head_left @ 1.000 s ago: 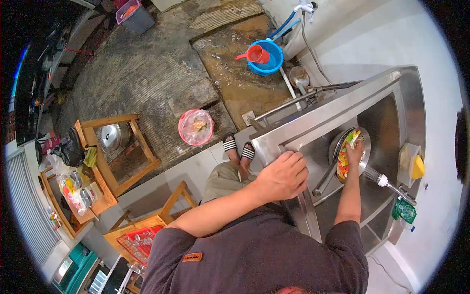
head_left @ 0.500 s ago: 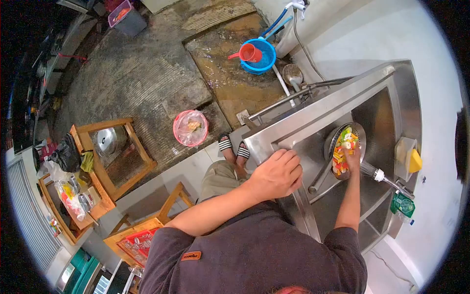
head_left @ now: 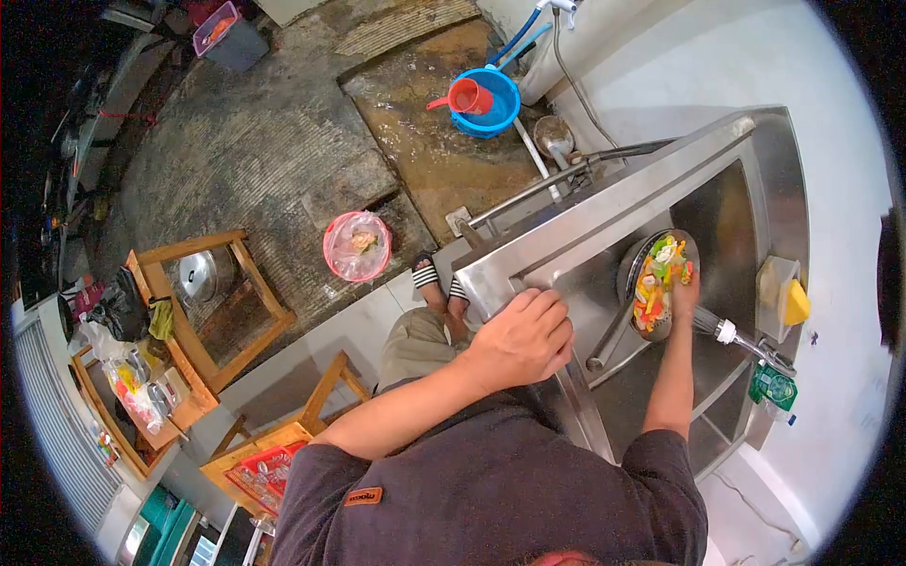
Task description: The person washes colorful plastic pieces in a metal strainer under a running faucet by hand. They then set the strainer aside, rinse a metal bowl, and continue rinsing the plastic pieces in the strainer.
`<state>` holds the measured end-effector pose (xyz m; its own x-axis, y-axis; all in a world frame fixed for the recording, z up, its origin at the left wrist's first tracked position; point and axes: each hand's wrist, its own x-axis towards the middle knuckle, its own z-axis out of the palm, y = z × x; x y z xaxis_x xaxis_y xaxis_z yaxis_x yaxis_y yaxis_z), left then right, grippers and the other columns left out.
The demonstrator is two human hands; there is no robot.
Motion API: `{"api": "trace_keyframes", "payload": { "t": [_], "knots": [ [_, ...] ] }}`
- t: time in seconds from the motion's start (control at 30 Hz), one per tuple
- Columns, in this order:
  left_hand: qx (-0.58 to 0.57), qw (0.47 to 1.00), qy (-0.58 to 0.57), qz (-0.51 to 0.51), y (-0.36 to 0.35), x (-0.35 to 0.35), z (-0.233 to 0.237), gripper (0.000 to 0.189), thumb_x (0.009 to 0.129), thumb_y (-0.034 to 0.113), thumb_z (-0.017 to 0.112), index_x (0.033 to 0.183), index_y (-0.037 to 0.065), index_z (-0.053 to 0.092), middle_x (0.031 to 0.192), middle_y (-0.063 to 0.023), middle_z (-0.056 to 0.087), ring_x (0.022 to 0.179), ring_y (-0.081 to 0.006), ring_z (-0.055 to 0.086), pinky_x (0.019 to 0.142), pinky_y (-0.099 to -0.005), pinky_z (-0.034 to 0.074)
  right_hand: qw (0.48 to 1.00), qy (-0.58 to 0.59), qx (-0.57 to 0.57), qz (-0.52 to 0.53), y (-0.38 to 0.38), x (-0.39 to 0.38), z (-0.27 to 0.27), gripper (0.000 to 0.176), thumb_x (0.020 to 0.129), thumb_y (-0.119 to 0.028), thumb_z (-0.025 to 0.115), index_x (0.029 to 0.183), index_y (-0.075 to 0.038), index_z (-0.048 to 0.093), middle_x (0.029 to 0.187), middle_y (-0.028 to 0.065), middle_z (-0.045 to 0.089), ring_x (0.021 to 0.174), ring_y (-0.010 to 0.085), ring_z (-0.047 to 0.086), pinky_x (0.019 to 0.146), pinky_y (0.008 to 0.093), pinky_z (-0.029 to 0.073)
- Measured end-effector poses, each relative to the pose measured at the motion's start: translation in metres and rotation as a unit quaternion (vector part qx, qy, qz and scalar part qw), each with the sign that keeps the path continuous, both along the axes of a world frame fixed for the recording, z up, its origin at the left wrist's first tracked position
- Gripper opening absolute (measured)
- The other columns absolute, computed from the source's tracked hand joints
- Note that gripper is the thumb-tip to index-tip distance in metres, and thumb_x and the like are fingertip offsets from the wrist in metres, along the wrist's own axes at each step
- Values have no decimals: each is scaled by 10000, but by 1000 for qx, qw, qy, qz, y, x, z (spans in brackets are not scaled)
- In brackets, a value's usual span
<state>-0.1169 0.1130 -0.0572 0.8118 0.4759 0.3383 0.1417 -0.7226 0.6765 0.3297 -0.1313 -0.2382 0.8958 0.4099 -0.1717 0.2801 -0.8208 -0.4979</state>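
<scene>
In the sink [head_left: 722, 212] sits a perforated metal strainer [head_left: 686, 247] heaped with chopped vegetables [head_left: 651, 292] in red, orange, yellow, green and white. Beneath and beside it shows a pan with a long, thick handle [head_left: 612, 338]. My right hand [head_left: 686, 291] is at the strainer's right side, its fingers curled among yellow and orange pieces; the fingertips are partly hidden. Over the sink's front rim [head_left: 571, 391] my left hand [head_left: 528, 335] is closed with bent fingers. Whatever lies under those fingers is hidden.
A faucet [head_left: 746, 344] reaches in near my right hand. On the sink's back ledge are a plastic container with a yellow sponge [head_left: 796, 304] and a green pouch [head_left: 773, 387]. A red bin [head_left: 357, 246] and blue bucket [head_left: 486, 106] stand on the floor. Wooden stools [head_left: 203, 358] are left.
My right hand has shifted from the top of the vegetables to the strainer's right side, uncovering more of the heap. My left hand keeps its place at the rim. The view has shifted slightly.
</scene>
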Motion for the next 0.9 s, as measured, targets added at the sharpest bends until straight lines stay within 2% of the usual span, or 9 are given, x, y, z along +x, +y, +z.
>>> {"api": "trace_keyframes", "payload": {
  "t": [0.1, 0.2, 0.27, 0.3, 0.43, 0.53, 0.6, 0.8, 0.9],
  "knots": [
    [3, 1000, -5, 3, 0, 0, 1, 166, 788, 180, 718, 843, 37, 654, 989, -108, 626, 1034, -265, 600, 924, -386, 486, 994, 63, 91, 5, -2, 7, 2, 613, 847, -235, 737, 1374, -28, 501, 1282, 176, 607, 1164, 289, 593, 1024, 359, 444],
    [5, 1000, -2, -2, 1, 1, 1, 169, 786, 179, 716, 842, 35, 648, 992, -108, 625, 1032, -265, 600, 919, -385, 485, 992, 97, -9, 84, 14, -3, -14, 737, 801, -294, 768, 1422, -44, 461, 1363, 207, 540, 1248, 322, 533, 1072, 391, 415],
    [7, 1000, -1, -1, 0, 2, 1, 170, 783, 177, 717, 841, 34, 646, 990, -108, 624, 1030, -266, 601, 916, -385, 485, 981, -101, -130, 100, 15, -13, -43, 875, 740, -346, 800, 1458, -33, 411, 1442, 246, 448, 1337, 362, 444, 1120, 420, 372],
    [9, 1000, 0, 1, -1, 2, 1, 171, 781, 175, 718, 841, 34, 643, 989, -108, 623, 1028, -267, 601, 913, -384, 484, 990, -42, -124, 45, 19, -21, -35, 961, 711, -351, 807, 1494, -29, 353, 1488, 259, 381, 1389, 390, 372, 1143, 434, 342],
    [10, 1000, -1, -2, -1, 2, 1, 170, 776, 171, 721, 840, 36, 640, 983, -107, 621, 1022, -269, 603, 910, -384, 485, 983, -84, -161, 11, 4, -12, -52, 858, 751, -321, 780, 1466, -26, 408, 1458, 249, 437, 1351, 357, 439, 1117, 415, 375],
    [5, 1000, -7, -2, 1, 1, 1, 170, 775, 171, 721, 840, 37, 641, 976, -106, 618, 1019, -268, 605, 910, -384, 486, 994, -87, -54, 24, -5, -2, -37, 687, 790, -259, 749, 1392, -34, 506, 1415, 226, 508, 1294, 318, 513, 1073, 392, 413],
    [6, 1000, -13, 0, 1, 1, 1, 167, 775, 171, 720, 837, 37, 641, 969, -104, 617, 1017, -267, 606, 909, -384, 487, 994, 105, -14, -2, 12, -14, 26, 605, 825, -206, 721, 1378, -36, 543, 1394, 199, 549, 1253, 276, 551, 1055, 363, 423],
    [15, 1000, -11, 2, 0, 2, 1, 161, 771, 166, 721, 830, 38, 644, 968, -105, 624, 1014, -266, 609, 911, -385, 487, 992, 111, 12, 64, 8, 35, -15, 562, 856, -250, 717, 1351, -35, 559, 1294, 156, 613, 1192, 226, 578, 1000, 341, 450],
    [19, 1000, -11, 6, -1, 3, 2, 157, 770, 163, 720, 828, 38, 644, 969, -105, 626, 1012, -267, 611, 911, -387, 487, 985, -110, -83, 103, 30, 17, -45, 603, 808, -316, 750, 1278, 19, 573, 1324, 214, 568, 1225, 337, 550, 1054, 387, 418]
  ]
}}
